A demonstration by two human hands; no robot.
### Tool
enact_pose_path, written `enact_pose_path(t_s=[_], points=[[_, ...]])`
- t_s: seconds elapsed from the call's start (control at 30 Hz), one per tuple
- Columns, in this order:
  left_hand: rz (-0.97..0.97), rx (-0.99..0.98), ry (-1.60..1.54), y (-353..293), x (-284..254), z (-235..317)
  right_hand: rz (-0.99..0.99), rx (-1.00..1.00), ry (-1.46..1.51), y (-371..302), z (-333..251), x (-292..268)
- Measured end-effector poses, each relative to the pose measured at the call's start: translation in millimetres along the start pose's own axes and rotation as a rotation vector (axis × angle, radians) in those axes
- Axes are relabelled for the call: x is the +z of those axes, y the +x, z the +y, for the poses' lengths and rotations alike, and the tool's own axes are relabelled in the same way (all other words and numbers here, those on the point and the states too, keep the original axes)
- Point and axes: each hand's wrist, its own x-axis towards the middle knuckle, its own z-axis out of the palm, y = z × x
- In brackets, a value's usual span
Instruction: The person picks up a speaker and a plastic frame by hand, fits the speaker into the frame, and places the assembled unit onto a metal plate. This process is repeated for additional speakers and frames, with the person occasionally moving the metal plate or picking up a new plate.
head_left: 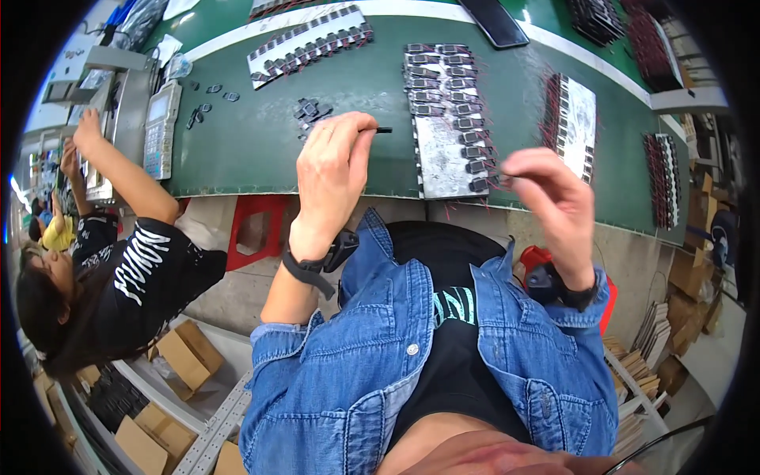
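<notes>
A small black plastic piece sticks out from between the pinched thumb and forefinger of my left hand, above the green table. My right hand is closed in a pinch by the near right corner of a white board; a little dark thing shows at its fingertips, too small to name. Two columns of small black modules with thin red wires lie on that board, the left column filling only its far part. Beside my left hand lies a loose pile of black pieces.
More module-lined boards lie at the far left and right. A phone rests at the back. Left are scattered black pieces, a grey keypad device and a co-worker reaching forward. A red stool stands below the table.
</notes>
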Motion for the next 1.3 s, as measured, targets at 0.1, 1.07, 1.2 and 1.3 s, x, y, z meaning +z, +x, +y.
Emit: enact_pose_path(t_s=[0.1,1.07,1.2,1.3], points=[[-0.111,-0.049,-0.204,8,-6,38,-0.088,-0.022,-0.095,15,-3,25],[-0.259,-0.476,-0.888,-10,19,58,0.023,0.297,0.175,17,8,34],[-0.245,-0.468,-0.915,-13,20,60,0.018,0.253,0.074,15,7,37],[-0.246,-0.486,-0.909,-15,19,61,0.019,0.209,0.036,13,11,40]])
